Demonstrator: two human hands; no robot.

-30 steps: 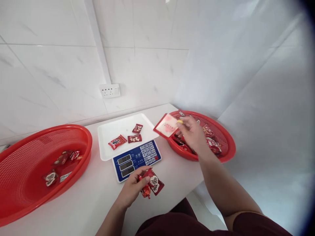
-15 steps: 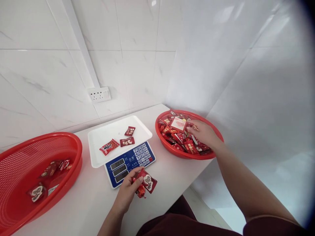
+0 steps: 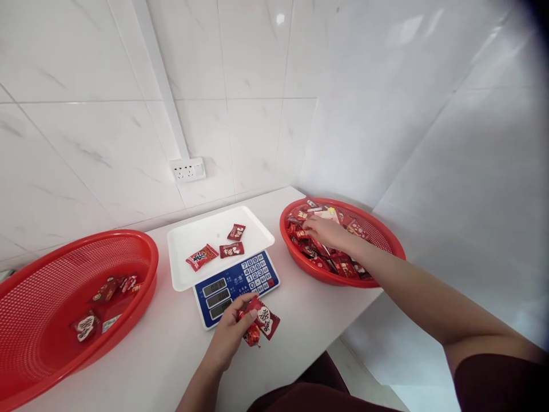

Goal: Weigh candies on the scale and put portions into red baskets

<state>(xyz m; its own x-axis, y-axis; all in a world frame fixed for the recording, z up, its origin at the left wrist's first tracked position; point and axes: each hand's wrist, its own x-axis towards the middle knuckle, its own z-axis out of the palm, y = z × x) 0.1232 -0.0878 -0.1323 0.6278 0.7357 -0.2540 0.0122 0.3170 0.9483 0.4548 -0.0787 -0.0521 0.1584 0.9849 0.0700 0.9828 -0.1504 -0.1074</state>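
Note:
My left hand (image 3: 235, 329) is closed on red candy packets, held low in front of the scale. One is a dark red packet (image 3: 266, 318) with a white label; below it shows a brighter red wrapped candy (image 3: 252, 335). My right hand (image 3: 323, 230) reaches into the right red basket (image 3: 309, 267), its fingers pressed together among the heaped red packets (image 3: 343, 264); what lies between the fingertips is hidden. On the white tray (image 3: 182, 277) of the blue scale (image 3: 240, 280) lie a bright red packet (image 3: 201, 257) and two smaller dark red packets (image 3: 231, 249).
At the left stands a second red basket (image 3: 148, 257) with several packets (image 3: 86, 326) at its bottom. A wall socket (image 3: 187, 170) sits on the tiled wall behind the white table (image 3: 300, 320). The table's front edge runs close to my body.
My right hand has moved left and down within the right basket, over the packets. My left hand keeps its packets. The whole view has shifted slightly.

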